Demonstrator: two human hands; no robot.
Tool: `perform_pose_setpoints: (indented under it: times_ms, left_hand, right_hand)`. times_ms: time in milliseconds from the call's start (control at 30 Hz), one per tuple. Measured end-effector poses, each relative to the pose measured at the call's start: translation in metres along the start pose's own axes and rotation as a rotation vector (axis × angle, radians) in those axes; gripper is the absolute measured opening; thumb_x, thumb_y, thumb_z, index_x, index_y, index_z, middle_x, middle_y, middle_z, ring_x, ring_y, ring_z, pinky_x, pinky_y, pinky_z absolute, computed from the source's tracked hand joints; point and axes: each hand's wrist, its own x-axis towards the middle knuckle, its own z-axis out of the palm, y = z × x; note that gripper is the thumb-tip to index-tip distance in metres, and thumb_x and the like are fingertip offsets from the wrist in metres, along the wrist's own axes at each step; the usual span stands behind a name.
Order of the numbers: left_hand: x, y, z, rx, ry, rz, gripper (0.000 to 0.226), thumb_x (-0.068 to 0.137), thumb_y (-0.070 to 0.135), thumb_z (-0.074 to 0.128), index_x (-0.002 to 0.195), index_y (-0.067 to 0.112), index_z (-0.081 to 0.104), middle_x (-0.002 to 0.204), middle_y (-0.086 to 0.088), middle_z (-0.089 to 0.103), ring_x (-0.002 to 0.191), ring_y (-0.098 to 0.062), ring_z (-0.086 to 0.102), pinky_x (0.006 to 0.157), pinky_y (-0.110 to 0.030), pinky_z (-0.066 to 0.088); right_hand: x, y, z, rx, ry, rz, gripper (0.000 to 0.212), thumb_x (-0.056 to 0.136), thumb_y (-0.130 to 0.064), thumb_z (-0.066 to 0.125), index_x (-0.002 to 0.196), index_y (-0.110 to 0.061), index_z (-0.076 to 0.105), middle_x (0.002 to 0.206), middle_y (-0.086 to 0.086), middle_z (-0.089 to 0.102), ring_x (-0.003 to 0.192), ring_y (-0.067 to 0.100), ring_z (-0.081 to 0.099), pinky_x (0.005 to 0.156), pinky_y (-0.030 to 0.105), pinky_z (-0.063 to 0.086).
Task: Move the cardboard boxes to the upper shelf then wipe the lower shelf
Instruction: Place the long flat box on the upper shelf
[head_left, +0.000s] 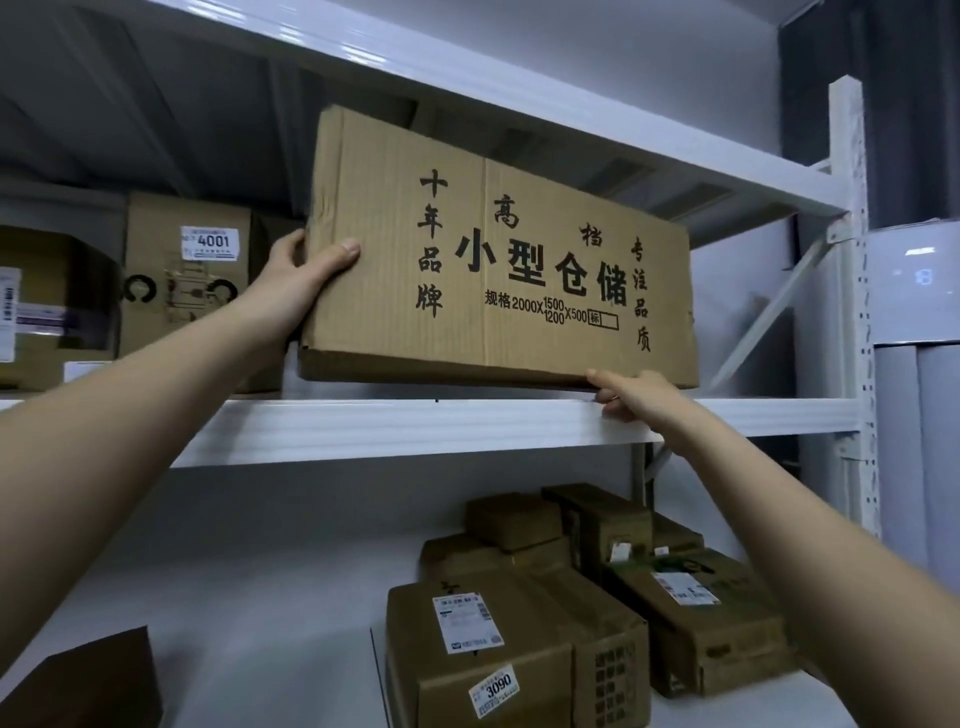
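Note:
A long flat cardboard box (498, 260) with black printed characters stands on its long edge at the front of the upper shelf (363, 421). My left hand (298, 283) grips its left end, thumb across the printed face and fingers behind. My right hand (631, 397) holds the box's bottom edge near the right, thumb on the front lower edge and fingers curled underneath, over the shelf's front beam. Several cardboard boxes (519, 639) sit on the lower shelf (260, 597) at the right.
Two labelled boxes (187, 270) stand on the upper shelf to the left of the long box. Another box corner (88, 686) shows at the bottom left. A white perforated upright (852, 312) bounds the shelving on the right. A higher shelf beam (519, 88) runs above.

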Motion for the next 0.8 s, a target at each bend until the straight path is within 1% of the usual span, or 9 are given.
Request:
perform_pose_setpoints:
  times_ms: [67,167,267,433,500,567,667,733,800]
  left_hand:
    - [0.003,-0.007,0.000,0.025,0.005,-0.037,0.091,0.077,0.060,0.063,0.149,0.025,0.019,0.140,-0.004,0.044,0.119,-0.021,0.049,0.104,-0.041,0.040]
    - [0.009,-0.019,0.002,0.063,-0.012,-0.083,0.089,0.080,0.059,0.058,0.150,0.026,0.013,0.139,-0.004,0.041,0.116,-0.022,0.047,0.097,-0.038,0.041]
    - [0.013,-0.030,0.001,0.100,-0.022,-0.114,0.085,0.083,0.059,0.055,0.150,0.028,0.012,0.135,-0.001,0.043,0.112,-0.019,0.047,0.088,-0.034,0.039]
    - [0.025,-0.044,-0.011,0.246,-0.065,-0.151,0.079,0.086,0.056,0.053,0.150,0.035,0.012,0.146,0.001,0.037,0.123,-0.019,0.042,0.098,-0.035,0.034]
    - [0.027,-0.051,-0.015,0.331,-0.108,-0.184,0.079,0.087,0.051,0.054,0.150,0.037,0.008,0.151,0.001,0.031,0.131,-0.022,0.037,0.109,-0.040,0.029]
    - [0.027,-0.053,-0.013,0.362,-0.145,-0.215,0.079,0.091,0.043,0.053,0.150,0.037,0.002,0.153,0.001,0.027,0.136,-0.023,0.032,0.113,-0.042,0.026]
    - [0.036,-0.055,-0.011,0.427,-0.161,-0.264,0.085,0.092,0.036,0.055,0.150,0.035,-0.006,0.155,-0.001,0.022,0.138,-0.024,0.029,0.113,-0.042,0.026]
    - [0.040,-0.051,-0.008,0.489,-0.183,-0.292,0.090,0.091,0.034,0.057,0.150,0.033,-0.011,0.155,-0.002,0.021,0.137,-0.028,0.030,0.106,-0.043,0.031]
    - [0.044,-0.049,-0.005,0.536,-0.170,-0.289,0.095,0.090,0.033,0.060,0.149,0.030,-0.014,0.155,-0.006,0.019,0.136,-0.031,0.031,0.102,-0.044,0.035]
  right_hand:
    - [0.012,0.003,0.004,-0.060,0.068,-0.052,0.048,0.090,-0.044,0.058,0.110,-0.001,0.063,0.100,0.014,0.067,0.093,0.027,0.062,0.095,0.044,0.048]
    - [0.023,0.000,0.013,-0.266,0.158,-0.157,0.033,0.088,-0.046,0.059,0.090,-0.014,0.059,0.091,0.007,0.063,0.101,0.032,0.059,0.090,0.044,0.046]
    - [0.031,-0.005,0.023,-0.379,0.207,-0.271,0.037,0.085,-0.050,0.060,0.108,-0.022,0.057,0.113,0.002,0.059,0.111,0.024,0.053,0.096,0.042,0.045]
    - [0.053,-0.004,0.036,-0.358,0.007,-0.283,0.058,0.087,-0.049,0.059,0.135,-0.023,0.041,0.135,0.007,0.043,0.123,0.024,0.044,0.105,0.041,0.038]
    - [0.060,-0.006,0.043,-0.393,-0.050,-0.290,0.059,0.086,-0.048,0.060,0.137,-0.025,0.038,0.137,0.008,0.039,0.122,0.025,0.045,0.103,0.040,0.039]
    - [0.066,-0.010,0.048,-0.422,-0.056,-0.317,0.058,0.085,-0.047,0.061,0.135,-0.026,0.040,0.138,0.007,0.039,0.121,0.026,0.047,0.104,0.040,0.039]
    - [0.078,-0.018,0.056,-0.415,-0.153,-0.332,0.058,0.086,-0.045,0.062,0.135,-0.026,0.039,0.138,0.007,0.038,0.119,0.023,0.047,0.107,0.040,0.037]
    - [0.084,-0.022,0.059,-0.449,-0.267,-0.321,0.062,0.087,-0.042,0.062,0.140,-0.025,0.035,0.140,0.008,0.039,0.121,0.022,0.046,0.108,0.040,0.035]
    - [0.091,-0.027,0.065,-0.511,-0.318,-0.325,0.064,0.087,-0.040,0.062,0.142,-0.025,0.032,0.140,0.006,0.042,0.117,0.020,0.047,0.102,0.035,0.038]
